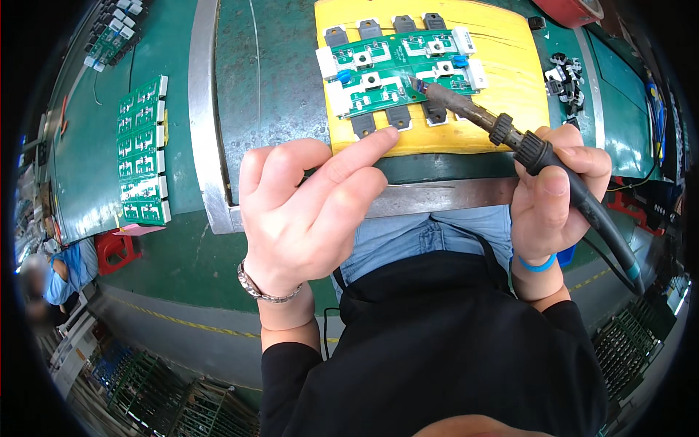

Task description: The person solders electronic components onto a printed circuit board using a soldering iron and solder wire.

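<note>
My right hand (pixel 557 193) grips a soldering iron (pixel 539 156) with a dark handle and cable. Its tip reaches over the middle of a green circuit board (pixel 389 60) carrying white connectors and blue parts. Whether the tip touches the board, I cannot tell. Black flat components (pixel 399 116) with metal tabs stick out along the board's near and far edges. The board lies on a yellow block (pixel 510 73). My left hand (pixel 306 200) has its index finger stretched out, the fingertip at one of the near black components. Its other fingers are bent, and the thumb is mostly hidden.
A metal-edged frame (pixel 207 109) borders the work surface. On the left, several joined green boards (pixel 142 153) lie on the green table. Loose black and white parts (pixel 564 80) and a red round container (pixel 571 9) are at the right. Another person (pixel 65 277) is at far left.
</note>
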Demonstrator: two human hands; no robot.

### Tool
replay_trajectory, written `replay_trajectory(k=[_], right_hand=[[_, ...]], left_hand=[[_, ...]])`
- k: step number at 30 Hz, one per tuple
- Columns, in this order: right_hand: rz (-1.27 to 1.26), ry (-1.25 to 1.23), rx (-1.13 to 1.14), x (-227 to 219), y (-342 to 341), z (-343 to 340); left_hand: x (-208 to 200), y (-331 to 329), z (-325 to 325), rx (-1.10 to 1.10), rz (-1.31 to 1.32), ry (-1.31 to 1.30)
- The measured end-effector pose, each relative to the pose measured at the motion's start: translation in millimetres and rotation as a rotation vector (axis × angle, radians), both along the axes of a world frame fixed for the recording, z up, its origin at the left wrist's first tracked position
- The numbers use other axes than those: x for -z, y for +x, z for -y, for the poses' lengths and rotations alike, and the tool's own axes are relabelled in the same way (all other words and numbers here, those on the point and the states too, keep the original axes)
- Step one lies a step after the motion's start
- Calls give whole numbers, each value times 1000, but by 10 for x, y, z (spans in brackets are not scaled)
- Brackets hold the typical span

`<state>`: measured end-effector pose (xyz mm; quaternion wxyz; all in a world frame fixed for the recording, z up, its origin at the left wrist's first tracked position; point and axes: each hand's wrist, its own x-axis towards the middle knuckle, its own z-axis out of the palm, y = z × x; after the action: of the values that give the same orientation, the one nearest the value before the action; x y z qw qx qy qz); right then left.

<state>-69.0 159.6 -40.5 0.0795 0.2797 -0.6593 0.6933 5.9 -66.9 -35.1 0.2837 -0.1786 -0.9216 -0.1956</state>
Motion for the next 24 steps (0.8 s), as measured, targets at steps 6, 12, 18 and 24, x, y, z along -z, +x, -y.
replay_trajectory(k=[6, 12, 18, 24], right_hand=[[-9, -45, -47, 22, -9, -6], [-7, 32, -53, -31, 7, 3], [-26, 7, -28, 9, 1, -13], [-43, -23, -46, 15, -12, -19]], left_hand=[[-20, 0, -1, 22, 24, 20], [-34, 80, -11, -355, -167, 285], [33, 67, -7, -269, -207, 409], [57, 21, 1, -162, -107, 209]])
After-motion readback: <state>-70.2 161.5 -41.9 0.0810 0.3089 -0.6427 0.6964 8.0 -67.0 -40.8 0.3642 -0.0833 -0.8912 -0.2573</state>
